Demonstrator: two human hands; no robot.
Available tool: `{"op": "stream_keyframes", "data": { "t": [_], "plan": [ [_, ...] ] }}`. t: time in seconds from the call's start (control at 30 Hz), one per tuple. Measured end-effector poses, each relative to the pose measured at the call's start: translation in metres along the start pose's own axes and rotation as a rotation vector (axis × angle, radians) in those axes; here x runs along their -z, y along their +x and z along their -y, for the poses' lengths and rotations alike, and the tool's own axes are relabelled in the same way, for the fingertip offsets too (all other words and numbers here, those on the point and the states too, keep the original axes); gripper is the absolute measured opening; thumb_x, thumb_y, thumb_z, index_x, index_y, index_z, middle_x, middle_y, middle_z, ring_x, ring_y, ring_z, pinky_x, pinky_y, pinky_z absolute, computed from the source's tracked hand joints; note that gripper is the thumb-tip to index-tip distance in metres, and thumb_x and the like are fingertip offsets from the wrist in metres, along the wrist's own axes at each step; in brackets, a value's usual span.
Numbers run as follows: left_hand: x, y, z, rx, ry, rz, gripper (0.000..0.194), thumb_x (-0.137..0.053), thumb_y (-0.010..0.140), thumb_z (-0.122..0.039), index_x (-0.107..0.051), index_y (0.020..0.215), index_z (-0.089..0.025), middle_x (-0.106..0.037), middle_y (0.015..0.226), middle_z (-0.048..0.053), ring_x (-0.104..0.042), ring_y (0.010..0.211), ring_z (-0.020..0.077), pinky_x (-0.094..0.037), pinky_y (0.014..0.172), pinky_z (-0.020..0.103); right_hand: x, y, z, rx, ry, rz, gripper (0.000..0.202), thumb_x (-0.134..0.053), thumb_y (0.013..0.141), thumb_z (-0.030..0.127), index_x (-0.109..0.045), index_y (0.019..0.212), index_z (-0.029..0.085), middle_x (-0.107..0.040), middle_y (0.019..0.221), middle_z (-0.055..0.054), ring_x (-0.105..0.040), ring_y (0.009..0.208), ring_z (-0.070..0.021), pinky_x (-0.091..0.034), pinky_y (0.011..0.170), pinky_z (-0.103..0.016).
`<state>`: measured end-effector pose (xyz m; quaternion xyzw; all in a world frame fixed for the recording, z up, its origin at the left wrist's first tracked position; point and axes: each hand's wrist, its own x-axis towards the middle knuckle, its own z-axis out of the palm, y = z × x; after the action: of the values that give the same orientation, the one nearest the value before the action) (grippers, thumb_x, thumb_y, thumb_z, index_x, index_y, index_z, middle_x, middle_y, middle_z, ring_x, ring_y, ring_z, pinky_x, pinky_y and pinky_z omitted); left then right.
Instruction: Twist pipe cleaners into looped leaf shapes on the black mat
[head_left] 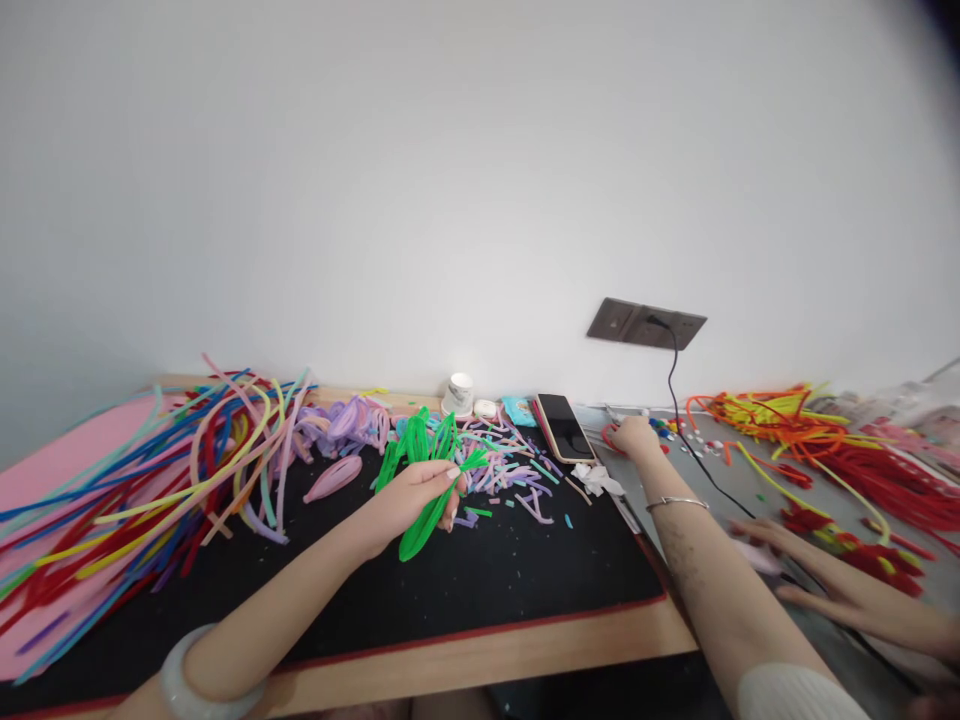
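My left hand (pixel 421 502) is closed around the stem ends of a bunch of green pipe-cleaner leaves (pixel 426 525). The looped leaves fan upward and hang below the fingers. Far to the right, my right hand (pixel 634 440) reaches to the back of the grey table, with its fingers closed at red-handled scissors (pixel 609 436); the hand covers much of them. Cut pipe-cleaner pieces (pixel 517 460) in purple, pink and mint lie behind the left hand. A pink pipe-cleaner petal (pixel 334 479) rests on the black mat (pixel 480 590) to its left.
Long multicoloured pipe cleaners (pixel 225 460) spread over the left side. A paper cup (pixel 458 394), a phone (pixel 564 428) and crumpled tissue (pixel 596 479) stand or lie toward the back. A black cable (pixel 705 470) crosses the right table. Another person's hands (pixel 787 560) work there beside red pipe cleaners (pixel 885 480).
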<state>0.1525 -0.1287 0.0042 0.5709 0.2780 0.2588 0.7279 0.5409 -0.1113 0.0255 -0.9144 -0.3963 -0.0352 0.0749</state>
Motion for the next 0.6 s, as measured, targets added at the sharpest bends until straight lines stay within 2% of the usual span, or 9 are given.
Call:
{"op": "stream_keyframes", "data": {
  "t": [0.1,0.2,0.27,0.33,0.4,0.43,0.5,0.6],
  "plan": [
    [0.0,0.002,0.001,-0.02,-0.006,-0.031,0.03,-0.051,0.081,-0.044,-0.053,0.077,-0.014,-0.052,0.057,-0.003,-0.051,0.051,0.0094,-0.042,0.055,0.022,0.009,-0.006,0.003,-0.005,0.006,0.003,0.03,-0.058,0.07,0.016,-0.063,0.093,-0.002,-0.061,0.097,-0.028,-0.06,0.096,-0.0306,-0.045,0.074,-0.03],
    [0.001,0.004,0.004,-0.039,-0.025,-0.067,0.03,-0.051,0.081,-0.044,-0.052,0.079,-0.014,-0.052,0.059,-0.003,-0.05,0.051,0.009,-0.042,0.055,0.022,0.021,-0.024,0.007,-0.013,0.061,-0.063,0.04,-0.059,0.07,0.023,-0.057,0.102,-0.001,-0.062,0.096,-0.025,-0.061,0.093,-0.0289,-0.045,0.068,-0.029],
    [0.002,0.006,0.006,-0.05,-0.037,-0.089,0.031,-0.052,0.081,-0.045,-0.053,0.081,-0.014,-0.052,0.06,-0.002,-0.05,0.051,0.0091,-0.042,0.055,0.022,0.028,-0.044,0.012,-0.015,0.124,-0.108,0.047,-0.059,0.071,0.037,-0.054,0.103,0.003,-0.064,0.088,-0.02,-0.063,0.084,-0.0255,-0.045,0.062,-0.027],
    [0.003,0.007,0.007,-0.06,-0.041,-0.103,0.031,-0.053,0.08,-0.046,-0.053,0.081,-0.015,-0.053,0.061,-0.002,-0.051,0.052,0.0095,-0.042,0.055,0.022,0.031,-0.068,0.018,0.033,0.274,-0.082,0.043,-0.06,0.069,0.047,-0.056,0.089,0.01,-0.064,0.072,-0.012,-0.062,0.066,-0.0201,-0.042,0.051,-0.025],
    [0.003,0.008,0.008,-0.072,-0.043,-0.121,0.032,-0.053,0.079,-0.047,-0.052,0.08,-0.015,-0.054,0.061,-0.002,-0.052,0.052,0.0095,-0.043,0.055,0.023,0.03,-0.093,0.026,0.137,0.53,0.135,0.04,-0.056,0.069,0.054,-0.053,0.073,0.014,-0.055,0.052,-0.003,-0.051,0.042,-0.0133,-0.034,0.038,-0.023],
    [0.003,0.009,0.008,-0.079,-0.045,-0.136,0.032,-0.053,0.079,-0.047,-0.052,0.08,-0.015,-0.053,0.06,-0.002,-0.051,0.051,0.0094,-0.043,0.055,0.023,0.027,-0.105,0.031,0.18,0.641,0.278,0.039,-0.055,0.07,0.055,-0.051,0.07,0.016,-0.051,0.046,0.0,-0.045,0.036,-0.0106,-0.03,0.034,-0.021],
    [0.004,0.01,0.009,-0.092,-0.049,-0.174,0.032,-0.053,0.078,-0.047,-0.052,0.08,-0.015,-0.053,0.058,-0.003,-0.05,0.05,0.0091,-0.043,0.054,0.022,0.021,-0.126,0.039,0.192,0.761,0.464,0.037,-0.055,0.07,0.054,-0.048,0.07,0.018,-0.045,0.041,0.005,-0.037,0.029,-0.0078,-0.024,0.029,-0.019],
    [0.005,0.012,0.013,-0.101,-0.057,-0.216,0.032,-0.054,0.078,-0.047,-0.051,0.08,-0.015,-0.051,0.056,-0.004,-0.05,0.049,0.0091,-0.043,0.054,0.022,0.014,-0.15,0.049,0.235,0.787,0.592,0.037,-0.056,0.071,0.054,-0.043,0.073,0.02,-0.043,0.039,0.008,-0.032,0.025,-0.0065,-0.021,0.027,-0.018]
  ]
}}
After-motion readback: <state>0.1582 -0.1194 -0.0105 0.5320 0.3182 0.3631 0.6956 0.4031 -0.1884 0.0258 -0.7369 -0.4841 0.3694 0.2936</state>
